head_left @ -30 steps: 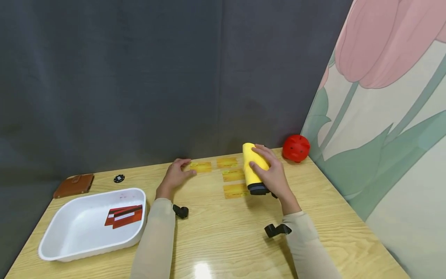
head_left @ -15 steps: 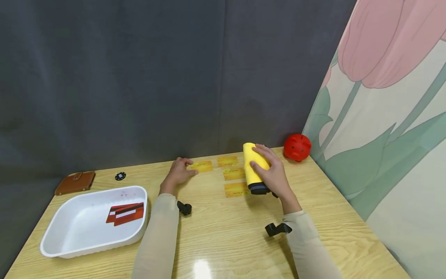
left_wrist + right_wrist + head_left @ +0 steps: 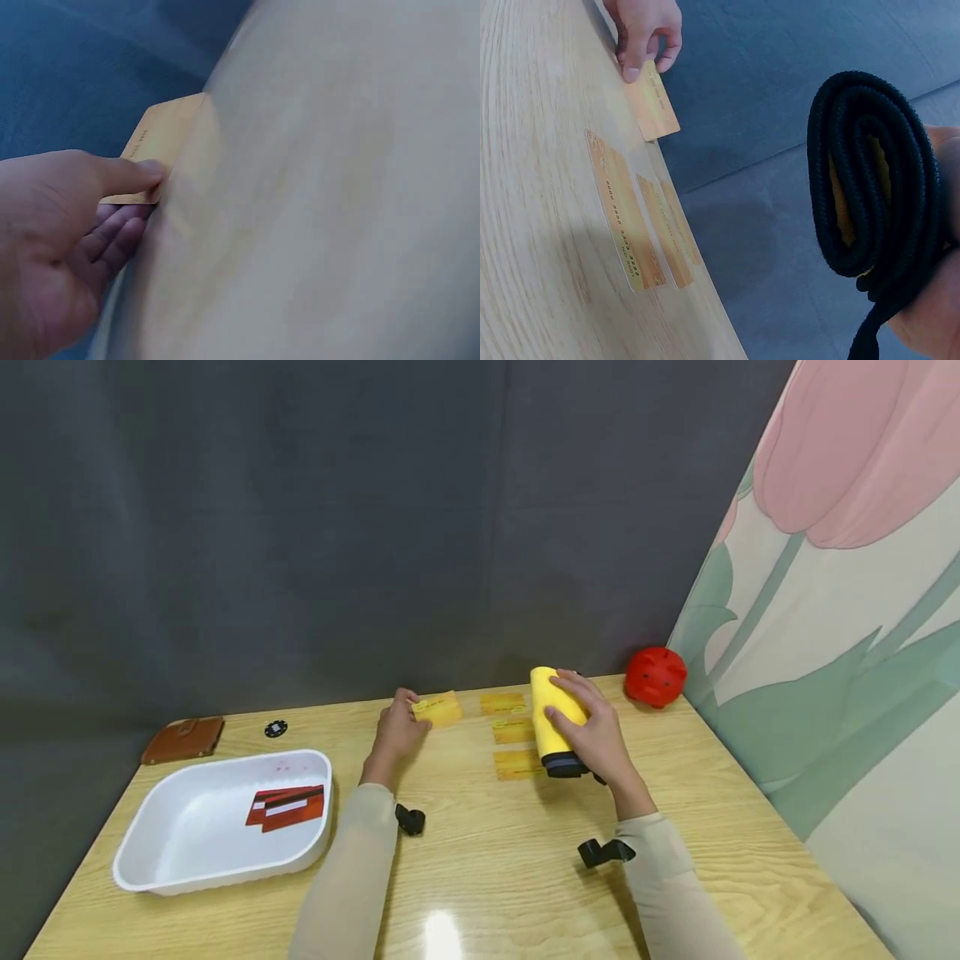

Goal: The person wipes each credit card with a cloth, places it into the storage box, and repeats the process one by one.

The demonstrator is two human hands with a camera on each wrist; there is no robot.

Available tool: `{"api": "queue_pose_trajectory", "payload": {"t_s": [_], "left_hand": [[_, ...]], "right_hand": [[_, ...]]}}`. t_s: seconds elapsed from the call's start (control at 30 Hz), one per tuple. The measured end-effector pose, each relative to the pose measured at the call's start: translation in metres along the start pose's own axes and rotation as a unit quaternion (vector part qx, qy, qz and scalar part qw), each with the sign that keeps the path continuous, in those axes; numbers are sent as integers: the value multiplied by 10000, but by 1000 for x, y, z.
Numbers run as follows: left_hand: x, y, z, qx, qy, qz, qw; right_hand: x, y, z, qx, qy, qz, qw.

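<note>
In the head view my left hand (image 3: 401, 727) pinches a gold bank card (image 3: 444, 710) by its left end near the table's far edge. The left wrist view shows the thumb on the card's face (image 3: 169, 131), with the fingers behind it. My right hand (image 3: 596, 735) grips a rolled yellow cloth (image 3: 547, 714) with dark edging, held tilted above the table. The right wrist view shows its dark coiled end (image 3: 919, 165). Between the hands, three gold cards lie flat: a far one (image 3: 502, 703), a middle one (image 3: 512, 732) and a near one (image 3: 516, 766), partly hidden by the roll.
At left stands a white tray (image 3: 150, 843) with overlapping red cards (image 3: 292, 810) inside. Behind it lie a brown leather wallet (image 3: 183, 741) and a black poker chip (image 3: 275, 728). A red piggy bank (image 3: 656, 678) sits at back right, and a dark curtain (image 3: 337, 543) hangs behind the table.
My left fingers have closed on the gold card, which now tilts up from the table. The right hand keeps hold of the rolled cloth. The head view has shifted slightly.
</note>
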State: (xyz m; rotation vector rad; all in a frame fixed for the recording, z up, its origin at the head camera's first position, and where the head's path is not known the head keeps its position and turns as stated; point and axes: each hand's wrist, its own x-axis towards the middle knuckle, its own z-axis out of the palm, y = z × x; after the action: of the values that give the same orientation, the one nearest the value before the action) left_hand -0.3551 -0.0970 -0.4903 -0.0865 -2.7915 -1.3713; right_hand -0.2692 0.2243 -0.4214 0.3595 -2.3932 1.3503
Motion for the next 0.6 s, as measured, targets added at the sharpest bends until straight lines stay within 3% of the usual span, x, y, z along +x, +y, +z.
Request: {"api": "queue_pose_trajectory", "payload": {"t_s": [0.17, 0.33, 0.6], "left_hand": [[-9, 0, 13, -864, 648, 142, 9941], [-20, 9, 21, -1429, 970, 280, 9846], [-49, 33, 18, -2046, 1072, 523, 9715]], "right_hand": [[1, -3, 3, 19, -34, -15, 10000], [1, -3, 2, 4, -42, -56, 10000], [1, -7, 2, 5, -7, -173, 9999]]}}
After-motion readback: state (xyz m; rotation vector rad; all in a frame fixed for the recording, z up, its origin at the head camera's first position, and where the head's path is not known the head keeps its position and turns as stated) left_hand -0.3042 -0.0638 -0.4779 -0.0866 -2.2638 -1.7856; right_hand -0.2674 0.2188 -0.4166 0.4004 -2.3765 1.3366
